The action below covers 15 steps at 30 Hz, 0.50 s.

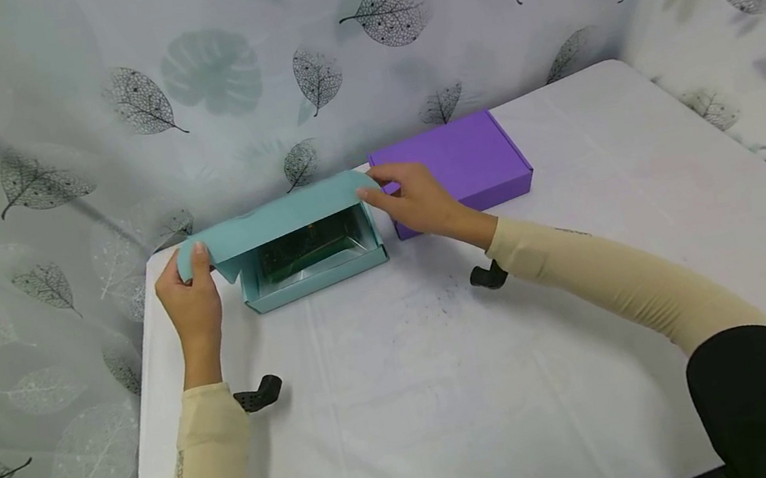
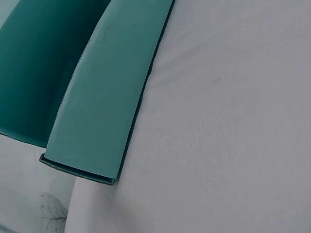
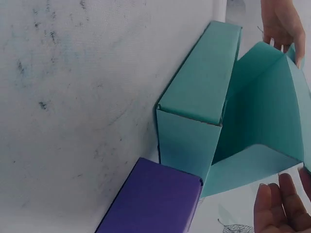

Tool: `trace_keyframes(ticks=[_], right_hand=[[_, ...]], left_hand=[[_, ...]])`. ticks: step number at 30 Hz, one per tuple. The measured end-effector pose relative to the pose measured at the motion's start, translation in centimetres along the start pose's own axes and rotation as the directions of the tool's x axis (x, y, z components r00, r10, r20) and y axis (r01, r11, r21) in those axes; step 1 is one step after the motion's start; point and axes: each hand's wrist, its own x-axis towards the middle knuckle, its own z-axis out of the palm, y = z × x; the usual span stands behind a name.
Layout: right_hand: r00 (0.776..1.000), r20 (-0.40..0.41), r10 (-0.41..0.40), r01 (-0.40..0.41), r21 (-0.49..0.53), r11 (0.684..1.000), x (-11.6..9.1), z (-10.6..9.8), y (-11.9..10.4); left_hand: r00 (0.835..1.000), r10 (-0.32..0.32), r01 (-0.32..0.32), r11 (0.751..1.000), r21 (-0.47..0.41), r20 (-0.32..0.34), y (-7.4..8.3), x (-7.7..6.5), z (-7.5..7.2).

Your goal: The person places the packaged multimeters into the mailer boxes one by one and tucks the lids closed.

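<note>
A teal cardboard box [image 1: 318, 284] lies on the table with its hinged lid [image 1: 273, 217] partly raised. Inside it, under the lid, shows a dark green item [image 1: 308, 247] with shiny clear plastic about it; its kind is hidden by shadow. My left hand [image 1: 194, 304] pinches the left end of the lid's front flap, thumb on the outer face. At the flap's other end my right hand [image 1: 417, 198] pinches the corner between thumb and fingers. The left wrist view shows the box's front wall [image 2: 102, 97] but no hand.
A closed purple box [image 1: 453, 159] stands close against the teal box's right side. White cloth covers the table [image 1: 410, 403], and a leaf-patterned curtain [image 1: 220, 131] hangs behind and to the left. Black wrist devices [image 1: 260, 393] stick out by both sleeves.
</note>
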Motion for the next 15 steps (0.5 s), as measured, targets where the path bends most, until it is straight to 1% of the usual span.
trace_keyframes(ticks=[5, 15], right_hand=[[0.999, 0.026, 0.034, -0.033, -0.025, 0.999, -0.16, -0.17, 0.31], [0.997, 0.066, 0.049, -0.046, -0.039, 0.998, -0.51, -0.14, 0.62]], left_hand=[[1.0, -0.009, 0.008, 1.0, 0.028, 0.023, 0.14, -0.45, -0.33], [0.997, -0.041, 0.036, 0.997, 0.07, 0.063, 0.34, -0.75, -0.23]])
